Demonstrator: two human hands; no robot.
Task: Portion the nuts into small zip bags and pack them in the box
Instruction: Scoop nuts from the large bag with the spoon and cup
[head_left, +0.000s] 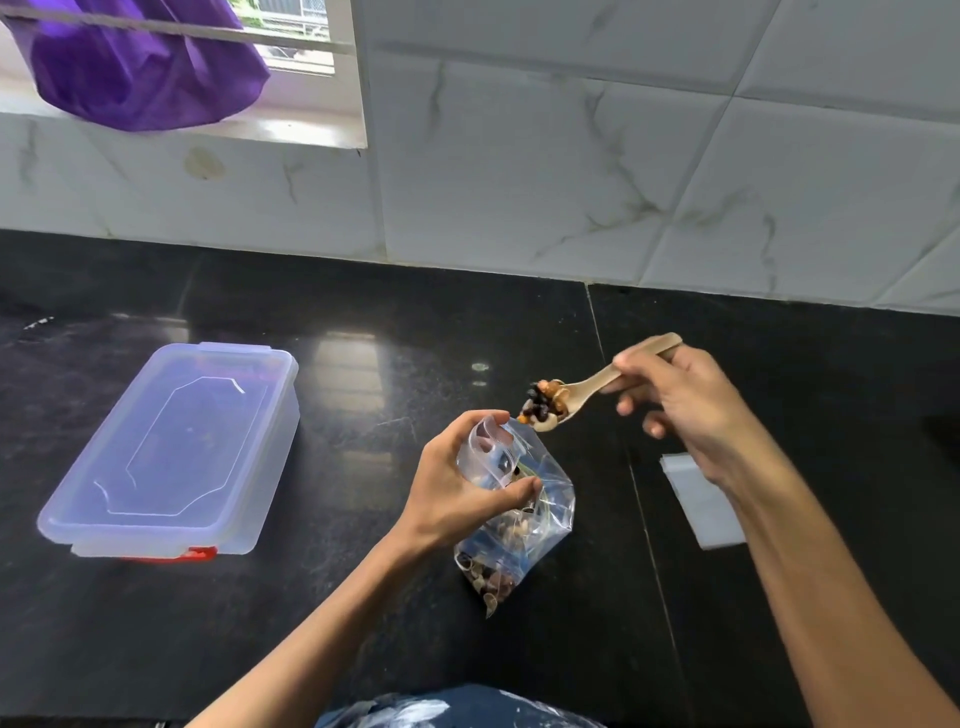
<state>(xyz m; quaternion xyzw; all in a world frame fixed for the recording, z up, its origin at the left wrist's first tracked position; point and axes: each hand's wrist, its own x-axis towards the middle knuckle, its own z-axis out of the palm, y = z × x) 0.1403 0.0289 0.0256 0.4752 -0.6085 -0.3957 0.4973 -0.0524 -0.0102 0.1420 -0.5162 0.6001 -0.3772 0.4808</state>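
Near the front edge of the table, a spoonful of nuts hangs at the mouth of a small zip bag.

Nearest, the left hand (462, 493) grips the zip bag (519, 519) by its top, fingers curled round the rim to hold the mouth wide; the clear bag stands slumped on the table (363, 597), with pale and dark nuts (491, 577) settled in its lower corner. Just beyond, the right hand (680, 400) pinches the handle of a wooden spoon (597, 387), its bowl heaped with mixed nuts right at the rim. To do this well, I judge the spoon should tip slowly, well inside the mouth, or the heap may spill. A flat stack of spare bags (706, 512) lies by the right edge. Farther left, the clear box (171, 452) sits with its lid on.
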